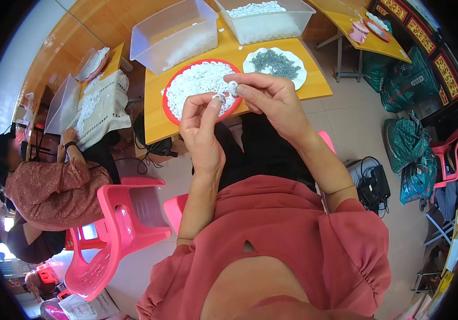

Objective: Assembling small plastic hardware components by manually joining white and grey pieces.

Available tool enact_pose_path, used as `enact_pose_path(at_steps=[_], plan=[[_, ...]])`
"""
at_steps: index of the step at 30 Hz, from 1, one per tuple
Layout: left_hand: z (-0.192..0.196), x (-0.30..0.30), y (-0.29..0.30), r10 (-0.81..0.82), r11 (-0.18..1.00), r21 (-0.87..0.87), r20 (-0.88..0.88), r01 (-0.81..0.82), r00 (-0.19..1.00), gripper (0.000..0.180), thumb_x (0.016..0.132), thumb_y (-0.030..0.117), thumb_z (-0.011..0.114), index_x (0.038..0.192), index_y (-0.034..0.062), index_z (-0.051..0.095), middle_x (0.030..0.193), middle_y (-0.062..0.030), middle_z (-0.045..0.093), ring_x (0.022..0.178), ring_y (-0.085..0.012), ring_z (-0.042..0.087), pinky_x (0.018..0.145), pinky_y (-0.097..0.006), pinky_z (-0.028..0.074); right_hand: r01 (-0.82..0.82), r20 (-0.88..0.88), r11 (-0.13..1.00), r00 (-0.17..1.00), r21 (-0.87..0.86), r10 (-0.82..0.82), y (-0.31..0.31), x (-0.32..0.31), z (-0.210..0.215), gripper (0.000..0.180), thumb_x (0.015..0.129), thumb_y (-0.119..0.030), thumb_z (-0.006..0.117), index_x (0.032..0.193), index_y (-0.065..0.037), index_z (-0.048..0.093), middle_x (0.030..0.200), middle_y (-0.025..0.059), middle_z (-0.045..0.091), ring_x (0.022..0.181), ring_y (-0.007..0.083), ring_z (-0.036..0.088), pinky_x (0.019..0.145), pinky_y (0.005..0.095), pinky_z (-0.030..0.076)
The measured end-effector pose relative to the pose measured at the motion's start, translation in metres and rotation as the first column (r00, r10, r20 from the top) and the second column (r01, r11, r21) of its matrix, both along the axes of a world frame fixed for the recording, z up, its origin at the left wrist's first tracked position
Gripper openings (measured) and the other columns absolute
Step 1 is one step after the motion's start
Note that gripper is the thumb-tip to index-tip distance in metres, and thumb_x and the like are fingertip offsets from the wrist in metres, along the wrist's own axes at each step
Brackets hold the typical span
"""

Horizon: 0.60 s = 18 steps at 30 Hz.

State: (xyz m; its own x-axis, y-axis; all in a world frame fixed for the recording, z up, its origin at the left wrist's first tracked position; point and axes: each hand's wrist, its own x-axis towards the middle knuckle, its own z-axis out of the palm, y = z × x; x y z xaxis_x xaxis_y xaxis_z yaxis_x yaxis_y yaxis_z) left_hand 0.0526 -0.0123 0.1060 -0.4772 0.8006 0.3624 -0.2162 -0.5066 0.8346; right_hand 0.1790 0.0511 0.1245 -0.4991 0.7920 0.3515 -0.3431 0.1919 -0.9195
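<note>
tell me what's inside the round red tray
Small white pieces fill the round red tray. They cover its bottom; the left hand and right hand hide part of its near right side.

No lettering is clear enough to read. A white package (93, 308) at lower left bears small dark print; a green bag (404, 88) shows a blurred pale mark.

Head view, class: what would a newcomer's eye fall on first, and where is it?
Probably the red-rimmed plate heaped with white pieces, on the yellow table, at upper centre. Over its right side, the left hand and right hand pinch small pieces. A bright pink chair stands at lower left.
</note>
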Motion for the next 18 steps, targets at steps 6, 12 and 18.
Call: enact_pose_path(at_steps=[6,12,18], plan=[[0.0014,0.0048,-0.0008,-0.01,0.999,-0.044,0.013,0.011,1.0,0.006,0.086,0.006,0.056,0.09,0.002,0.055,0.084,-0.0049,0.059,0.076,-0.0117,0.057,0.076,-0.025,0.044,0.007,0.0,1.0,1.0,0.01,-0.007,0.0009,0.0015,-0.0001,0.021,0.087,-0.008,0.057,0.105,0.001,0.063,0.069,-0.0037,0.052,0.057,0.0022,0.037,0.049,0.0171,0.029],[0.0029,0.0051,-0.0019,0.024,0.999,-0.048,0.002,-0.024,1.0,0.007,0.085,0.006,0.058,0.09,0.0018,0.056,0.081,-0.005,0.06,0.075,-0.011,0.058,0.074,-0.025,0.044,-0.018,0.021,1.0,1.0,0.009,0.017,0.0008,0.0055,0.0034,0.022,0.086,-0.009,0.058,0.104,0.004,0.063,0.086,0.0043,0.064,0.075,0.0052,0.056,0.065,0.0188,0.046],[-0.0001,0.0028,-0.0001,0.021,0.998,-0.063,0.028,-0.019,0.999,0.008,0.085,0.007,0.058,0.091,0.0019,0.056,0.081,-0.0054,0.06,0.075,-0.0111,0.057,0.074,-0.025,0.044,0.037,0.037,0.988,0.998,0.148,-0.043,0.0021,0.0036,-0.0003,0.021,0.088,-0.006,0.055,0.106,0.002,0.062,0.074,-0.0037,0.053,0.058,0.002,0.037,0.05,0.0177,0.03]])
